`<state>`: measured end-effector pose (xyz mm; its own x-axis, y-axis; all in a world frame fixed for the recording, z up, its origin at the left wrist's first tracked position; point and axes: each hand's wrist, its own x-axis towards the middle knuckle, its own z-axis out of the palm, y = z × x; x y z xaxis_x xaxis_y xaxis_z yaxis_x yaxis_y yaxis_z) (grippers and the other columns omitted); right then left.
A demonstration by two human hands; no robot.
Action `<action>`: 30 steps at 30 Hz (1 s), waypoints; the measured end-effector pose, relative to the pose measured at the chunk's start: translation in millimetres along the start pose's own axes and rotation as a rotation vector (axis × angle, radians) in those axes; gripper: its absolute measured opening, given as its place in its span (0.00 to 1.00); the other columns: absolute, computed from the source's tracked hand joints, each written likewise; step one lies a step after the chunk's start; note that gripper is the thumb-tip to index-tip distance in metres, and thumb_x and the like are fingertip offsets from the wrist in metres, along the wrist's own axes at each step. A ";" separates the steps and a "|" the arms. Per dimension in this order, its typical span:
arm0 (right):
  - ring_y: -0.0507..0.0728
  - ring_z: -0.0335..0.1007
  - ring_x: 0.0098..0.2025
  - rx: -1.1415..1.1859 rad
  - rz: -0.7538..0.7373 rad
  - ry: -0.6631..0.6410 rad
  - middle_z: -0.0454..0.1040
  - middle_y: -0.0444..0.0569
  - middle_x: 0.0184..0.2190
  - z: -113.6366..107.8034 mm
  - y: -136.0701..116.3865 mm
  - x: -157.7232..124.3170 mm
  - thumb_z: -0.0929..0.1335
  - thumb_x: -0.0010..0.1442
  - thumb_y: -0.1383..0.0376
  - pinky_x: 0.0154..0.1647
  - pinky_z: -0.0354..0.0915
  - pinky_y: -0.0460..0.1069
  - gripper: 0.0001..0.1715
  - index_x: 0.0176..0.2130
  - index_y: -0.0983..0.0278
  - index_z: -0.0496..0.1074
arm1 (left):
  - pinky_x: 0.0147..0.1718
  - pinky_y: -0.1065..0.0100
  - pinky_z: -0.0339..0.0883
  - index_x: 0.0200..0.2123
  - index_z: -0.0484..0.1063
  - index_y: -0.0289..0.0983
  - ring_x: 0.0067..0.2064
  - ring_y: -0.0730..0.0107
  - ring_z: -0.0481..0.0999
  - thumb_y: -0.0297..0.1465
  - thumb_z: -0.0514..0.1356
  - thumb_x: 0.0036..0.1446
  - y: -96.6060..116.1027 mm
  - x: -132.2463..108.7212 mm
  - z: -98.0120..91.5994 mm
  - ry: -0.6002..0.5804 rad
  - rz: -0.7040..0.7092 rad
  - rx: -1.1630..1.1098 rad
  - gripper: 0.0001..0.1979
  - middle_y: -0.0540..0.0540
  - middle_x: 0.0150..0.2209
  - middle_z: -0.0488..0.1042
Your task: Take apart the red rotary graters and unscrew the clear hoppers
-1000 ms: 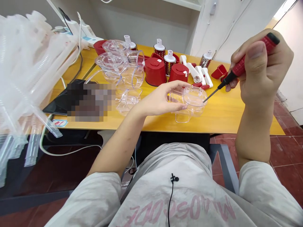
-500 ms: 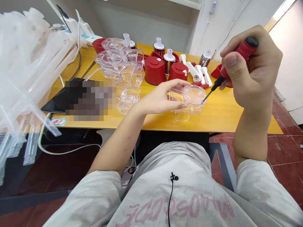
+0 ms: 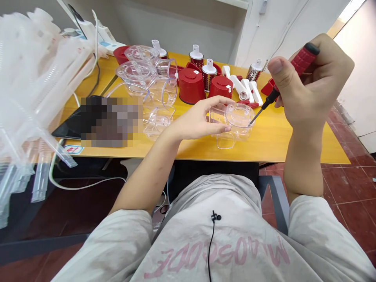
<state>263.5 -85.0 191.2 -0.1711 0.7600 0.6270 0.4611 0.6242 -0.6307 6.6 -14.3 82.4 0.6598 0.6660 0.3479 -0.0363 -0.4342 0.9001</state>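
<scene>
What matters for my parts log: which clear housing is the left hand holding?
The rightmost housing, its rim at the tip of the screwdriver; the other housings sit farther left, ungripped.

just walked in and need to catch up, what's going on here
The person's left-hand grip steadies a clear, round-rimmed plastic housing over the yellow wood-look table. The right-hand grip holds a red-and-black-handled screwdriver slanted down, its tip at the housing's rim; what it meets there is too small to make out. Beyond stand red tapered plastic cups and perforated metal drums with white stems.
</scene>
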 end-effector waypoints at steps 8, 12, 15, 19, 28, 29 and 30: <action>0.55 0.71 0.33 -0.129 -0.190 0.343 0.79 0.47 0.45 13.1 7.2 -2.0 0.85 0.63 0.35 0.27 0.66 0.54 0.31 0.47 0.50 0.78 | 0.53 0.55 0.89 0.68 0.84 0.44 0.68 0.43 0.85 0.43 0.85 0.57 -1.9 -1.0 0.0 0.001 -0.003 0.001 0.37 0.35 0.69 0.85; 0.54 0.63 0.32 -0.098 -0.307 0.617 0.75 0.46 0.45 27.8 13.8 -5.0 0.83 0.62 0.30 0.29 0.64 0.55 0.34 0.44 0.52 0.78 | 0.53 0.56 0.89 0.68 0.83 0.44 0.68 0.44 0.85 0.45 0.85 0.58 -1.3 -1.6 -0.7 0.002 -0.022 0.006 0.38 0.35 0.69 0.84; 0.54 0.65 0.32 -0.125 -0.322 0.664 0.76 0.48 0.44 36.3 20.5 -5.1 0.79 0.66 0.27 0.28 0.63 0.55 0.35 0.48 0.51 0.81 | 0.55 0.55 0.88 0.69 0.82 0.43 0.69 0.44 0.83 0.46 0.85 0.57 -2.5 -1.1 0.1 0.013 -0.042 0.011 0.40 0.34 0.70 0.84; 0.51 0.70 0.31 -0.002 -0.420 0.562 0.80 0.44 0.45 41.6 30.5 0.6 0.80 0.73 0.35 0.28 0.65 0.50 0.27 0.55 0.49 0.87 | 0.55 0.55 0.87 0.69 0.82 0.42 0.69 0.44 0.83 0.46 0.85 0.57 -5.0 -0.5 1.5 0.022 -0.034 0.005 0.40 0.34 0.71 0.83; 0.55 0.83 0.31 0.391 -0.359 0.331 0.84 0.41 0.48 35.8 67.1 15.7 0.75 0.77 0.34 0.31 0.81 0.53 0.29 0.66 0.41 0.72 | 0.56 0.56 0.86 0.69 0.82 0.42 0.67 0.44 0.83 0.48 0.86 0.57 -13.8 1.2 -3.0 0.018 0.008 0.034 0.41 0.35 0.65 0.84; 0.56 0.82 0.30 0.410 -0.371 0.347 0.83 0.39 0.43 35.0 71.9 17.8 0.74 0.77 0.34 0.32 0.83 0.54 0.27 0.64 0.41 0.71 | 0.56 0.56 0.86 0.69 0.82 0.42 0.67 0.44 0.83 0.48 0.86 0.57 -14.8 1.7 -3.1 0.019 0.010 0.029 0.41 0.35 0.65 0.84; 0.57 0.81 0.29 0.424 -0.386 0.355 0.80 0.38 0.36 34.6 75.5 19.5 0.73 0.78 0.35 0.34 0.84 0.54 0.25 0.62 0.41 0.71 | 0.55 0.56 0.86 0.69 0.82 0.42 0.67 0.44 0.83 0.48 0.86 0.57 -15.4 1.9 -3.2 0.022 0.012 0.027 0.41 0.35 0.65 0.84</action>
<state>264.9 -16.7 140.0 0.0750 0.4073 0.9102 0.0307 0.9114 -0.4103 6.1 -4.4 70.0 0.6430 0.6733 0.3649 -0.0242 -0.4583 0.8884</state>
